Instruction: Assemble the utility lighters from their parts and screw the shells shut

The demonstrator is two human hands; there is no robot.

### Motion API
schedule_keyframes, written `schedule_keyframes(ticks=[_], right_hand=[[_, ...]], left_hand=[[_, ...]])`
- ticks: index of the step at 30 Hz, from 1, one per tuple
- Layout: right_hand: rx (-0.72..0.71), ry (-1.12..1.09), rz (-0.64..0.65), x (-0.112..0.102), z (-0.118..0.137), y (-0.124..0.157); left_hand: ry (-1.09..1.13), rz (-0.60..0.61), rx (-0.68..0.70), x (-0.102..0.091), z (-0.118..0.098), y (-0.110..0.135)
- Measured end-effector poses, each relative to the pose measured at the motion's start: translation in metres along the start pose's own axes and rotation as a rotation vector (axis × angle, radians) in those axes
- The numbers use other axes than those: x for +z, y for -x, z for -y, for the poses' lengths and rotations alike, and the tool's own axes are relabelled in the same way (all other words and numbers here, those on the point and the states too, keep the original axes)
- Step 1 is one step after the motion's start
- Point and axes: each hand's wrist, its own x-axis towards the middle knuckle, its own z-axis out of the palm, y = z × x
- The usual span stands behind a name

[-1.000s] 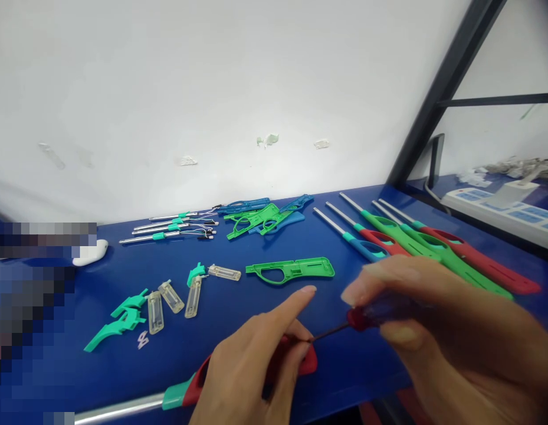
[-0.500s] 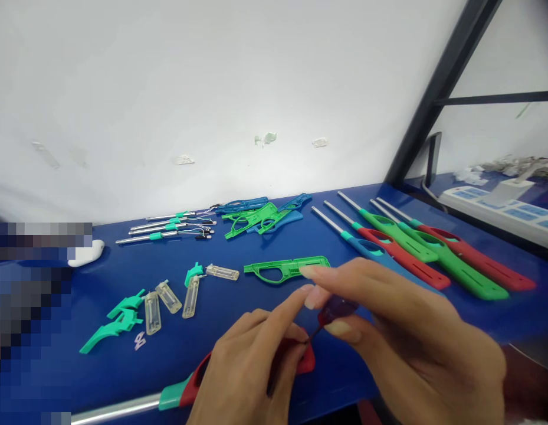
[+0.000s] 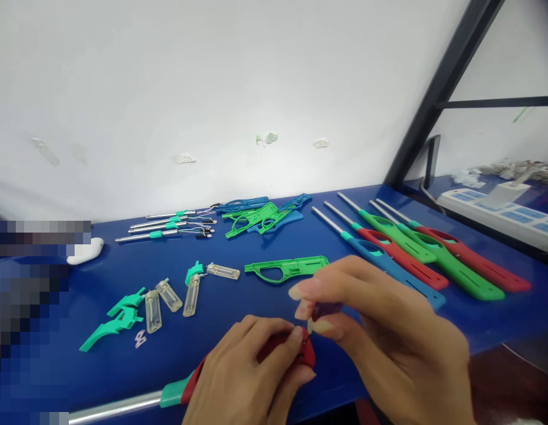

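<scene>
My left hand [image 3: 247, 378] is closed around the red handle of a long lighter [image 3: 300, 353] at the near edge of the blue table; its metal tube [image 3: 114, 407] and teal collar point left. My right hand [image 3: 389, 336] pinches a small red-handled screwdriver [image 3: 323, 310], tip down at the lighter's rear end. Just beyond the hands lies an empty green handle shell [image 3: 286, 268].
Several finished lighters [image 3: 406, 248] in red, green and blue lie at the right. Clear fuel tanks [image 3: 170, 295], teal triggers [image 3: 117, 321], metal tubes with wires [image 3: 167, 227] and a heap of shells [image 3: 260, 215] lie left and back. A power strip [image 3: 499, 209] sits far right.
My right hand moved left and closer with the screwdriver, bringing its tip onto the lighter's end. My left index finger, pointing before, has curled down onto the red handle.
</scene>
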Motion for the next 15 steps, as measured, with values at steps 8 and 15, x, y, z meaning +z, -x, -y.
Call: schedule_keyframes(ticks=[8, 15], right_hand=[[0.055, 0.038, -0.045, 0.0044, -0.0064, 0.0036], [0.069, -0.084, 0.102, -0.0012, -0.0017, 0.0039]], left_hand=[[-0.025, -0.032, 0.000, 0.0041, 0.0009, 0.0036], [-0.016, -0.006, -0.024, 0.0043, 0.0006, 0.0031]])
